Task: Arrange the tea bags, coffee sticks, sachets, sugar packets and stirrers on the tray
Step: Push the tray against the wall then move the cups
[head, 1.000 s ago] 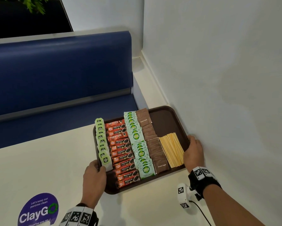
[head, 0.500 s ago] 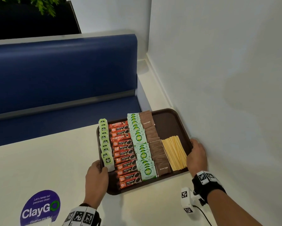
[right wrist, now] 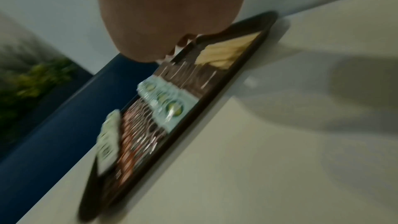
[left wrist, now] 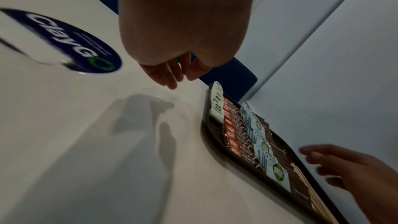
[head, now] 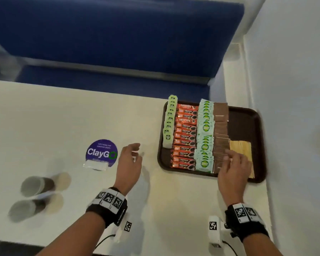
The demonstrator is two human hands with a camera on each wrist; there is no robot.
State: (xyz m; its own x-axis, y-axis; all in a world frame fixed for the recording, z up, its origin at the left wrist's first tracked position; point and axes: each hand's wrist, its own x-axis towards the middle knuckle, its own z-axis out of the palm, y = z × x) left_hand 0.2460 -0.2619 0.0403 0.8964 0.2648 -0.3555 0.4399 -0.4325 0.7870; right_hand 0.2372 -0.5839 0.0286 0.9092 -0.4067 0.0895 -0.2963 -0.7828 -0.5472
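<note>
The brown tray (head: 259,126) lies on the white table against the right wall. From left to right it holds rows of green tea bags (head: 170,124), red coffee sticks (head: 185,139), pale green sachets (head: 204,137), brown sugar packets (head: 221,133) and wooden stirrers (head: 242,150). My left hand (head: 135,154) hovers over the bare table left of the tray, fingers relaxed and holding nothing. My right hand (head: 231,157) is over the tray's near end, above the sugar packets and stirrers, with loose fingers (left wrist: 316,154) that hold nothing. The right wrist view is blurred.
A purple ClayGo sticker (head: 102,153) is on the table, with a small clear packet (head: 96,165) at its near edge. Two paper cups (head: 39,185) lie on their sides at the near left. A blue bench (head: 118,34) runs behind the table.
Both hands have let go of the tray's edges. The left hand moved left onto the open table, and the right hand moved in over the tray's contents. My view has swung left.
</note>
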